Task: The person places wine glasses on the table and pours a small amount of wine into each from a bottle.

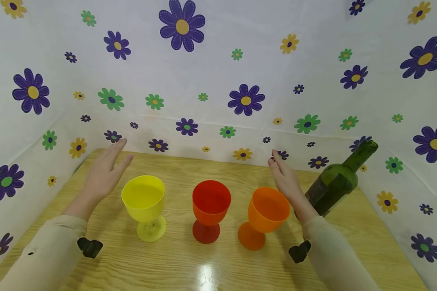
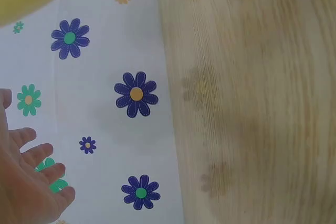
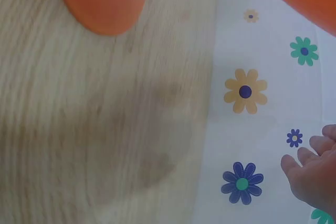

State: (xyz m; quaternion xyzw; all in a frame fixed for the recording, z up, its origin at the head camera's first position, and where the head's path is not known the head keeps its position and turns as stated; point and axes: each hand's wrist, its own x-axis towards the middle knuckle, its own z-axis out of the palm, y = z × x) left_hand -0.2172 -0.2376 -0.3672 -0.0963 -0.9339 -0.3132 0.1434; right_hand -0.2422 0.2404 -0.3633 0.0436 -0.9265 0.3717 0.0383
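Three plastic goblets stand upright in a row on the wooden table: a yellow goblet (image 1: 144,202) at left, a red goblet (image 1: 208,214) in the middle, an orange goblet (image 1: 262,214) at right. My left hand (image 1: 105,171) is raised beside the yellow goblet, fingers extended and holding nothing. Between the orange goblet and a green wine bottle (image 1: 335,182), my right hand (image 1: 287,178) is held up with its fingers straight, also with nothing in it. Part of the bottle is hidden behind the right forearm. Both wrist views show the palms bare.
A white cloth with printed flowers (image 1: 218,60) hangs behind the table and along both sides. The wooden table (image 1: 178,266) has its back edge against the cloth. Dark wrist cameras (image 1: 90,247) sit over both sleeves.
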